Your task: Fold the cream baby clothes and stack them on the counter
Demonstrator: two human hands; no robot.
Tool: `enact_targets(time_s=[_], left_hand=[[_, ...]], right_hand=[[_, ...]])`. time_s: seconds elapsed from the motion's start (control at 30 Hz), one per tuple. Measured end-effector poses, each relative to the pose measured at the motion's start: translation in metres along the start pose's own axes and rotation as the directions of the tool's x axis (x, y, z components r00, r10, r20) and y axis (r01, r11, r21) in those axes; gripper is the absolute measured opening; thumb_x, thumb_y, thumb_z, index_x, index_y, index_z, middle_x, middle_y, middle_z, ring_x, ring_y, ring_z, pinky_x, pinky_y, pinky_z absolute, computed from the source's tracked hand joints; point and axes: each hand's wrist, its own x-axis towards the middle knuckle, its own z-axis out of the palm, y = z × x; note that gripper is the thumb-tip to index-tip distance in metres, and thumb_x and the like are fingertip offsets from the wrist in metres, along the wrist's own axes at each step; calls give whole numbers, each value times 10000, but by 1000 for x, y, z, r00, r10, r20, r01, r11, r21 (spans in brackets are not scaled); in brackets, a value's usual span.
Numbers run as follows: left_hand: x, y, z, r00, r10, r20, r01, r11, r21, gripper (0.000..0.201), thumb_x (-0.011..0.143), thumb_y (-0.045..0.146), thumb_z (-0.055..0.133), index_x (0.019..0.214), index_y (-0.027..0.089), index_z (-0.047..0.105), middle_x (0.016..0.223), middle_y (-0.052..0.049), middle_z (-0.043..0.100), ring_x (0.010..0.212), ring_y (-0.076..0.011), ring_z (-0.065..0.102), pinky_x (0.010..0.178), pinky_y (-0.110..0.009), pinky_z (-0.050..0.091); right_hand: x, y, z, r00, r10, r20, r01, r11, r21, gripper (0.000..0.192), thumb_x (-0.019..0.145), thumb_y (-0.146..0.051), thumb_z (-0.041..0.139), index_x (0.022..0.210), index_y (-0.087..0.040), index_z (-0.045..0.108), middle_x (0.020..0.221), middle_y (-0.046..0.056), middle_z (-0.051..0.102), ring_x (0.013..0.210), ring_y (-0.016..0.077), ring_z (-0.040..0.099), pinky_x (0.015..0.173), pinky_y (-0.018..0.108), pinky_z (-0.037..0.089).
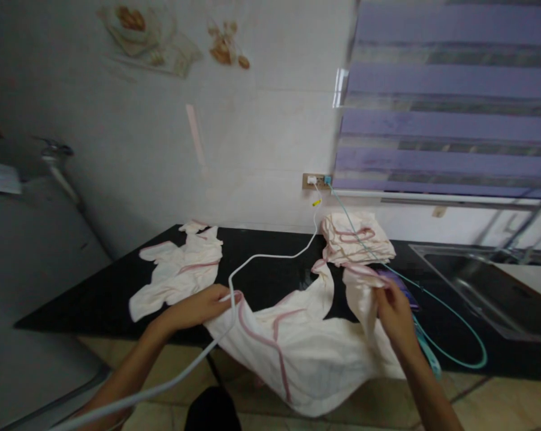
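Garment (306, 353): draped over the worktop (94, 299) front edge; your left hand (202, 306) and right hand (393, 314) pinch its upper corners, fingers closed, spreading it flat.

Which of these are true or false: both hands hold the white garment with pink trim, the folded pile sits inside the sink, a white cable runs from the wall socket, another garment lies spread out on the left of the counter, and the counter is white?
1. Both the left hand and right hand grip the white garment. True.
2. The folded pile sits inside the sink. False: it rests on the counter, left of the sink.
3. A white cable runs from the wall socket. True.
4. Another garment lies spread on the counter's left. True.
5. The counter is white. False: it is black.
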Motion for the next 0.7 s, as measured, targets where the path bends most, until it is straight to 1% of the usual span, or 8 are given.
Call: enact_targets(time_s=[0.07,0.13,0.23,0.37,0.47,0.53,0.6,0.7], left_hand=[[-2,4,-4,996,74,-59,-77,996,-44,499,958,612,444,836,183,670,866,-30,692,841,-223,613,813,-297,494],[-1,11,-6,976,117,-185,-128,990,-52,477,967,608,434,851,190,631,877,-31,671,854,-218,599,844,-307,502],[1,25,-4,939,150,-310,-167,986,-28,424,961,596,447,842,209,570,834,-19,618,801,-198,565,773,-290,512],[7,44,7,902,214,-375,-255,965,-64,348,953,557,481,929,221,570,873,-17,592,820,-187,560,762,-272,524],[12,62,13,886,226,-405,-287,953,-94,323,935,531,523,992,219,584,896,-22,594,848,-184,560,779,-268,524],[15,76,14,890,216,-402,-275,957,-95,336,909,539,555,990,215,592,865,-16,591,814,-177,543,757,-265,513],[16,86,13,911,190,-366,-236,968,-86,370,876,572,581,951,210,598,809,-5,578,769,-173,519,724,-267,495],[18,87,12,950,127,-284,-156,984,-82,442,841,641,576,862,200,586,744,-1,552,735,-180,497,662,-271,458]], right_hand=[[10,7,-28,986,41,-164,-49,998,-49,437,912,-471,527,1207,-162,620,1083,119,695,949,253,652,884,409,531],[16,14,-53,968,-40,-248,-21,971,-237,592,854,-453,581,1336,-113,538,1206,182,644,1108,318,609,998,508,483],[9,13,-63,956,-210,-206,90,876,-473,728,812,-436,602,1409,-42,463,1352,261,538,1322,396,469,1136,602,347],[-23,-7,-12,990,-75,119,105,959,-263,511,886,-460,561,1322,-194,549,1296,156,622,1202,298,605,1057,506,481],[-45,-16,44,900,7,435,41,994,-100,549,876,-465,619,1364,-228,537,1270,124,660,1177,263,637,1036,442,504],[-52,-16,71,846,58,530,14,991,-130,587,862,-472,648,1372,-199,546,1191,130,695,1097,265,670,974,416,525],[-53,-12,85,798,86,596,47,978,-205,532,840,-428,675,1303,-175,603,1050,114,729,957,267,698,867,396,539],[-53,-6,87,724,55,688,178,948,-263,251,769,-281,706,1005,-195,705,852,69,722,779,259,683,711,369,509]])
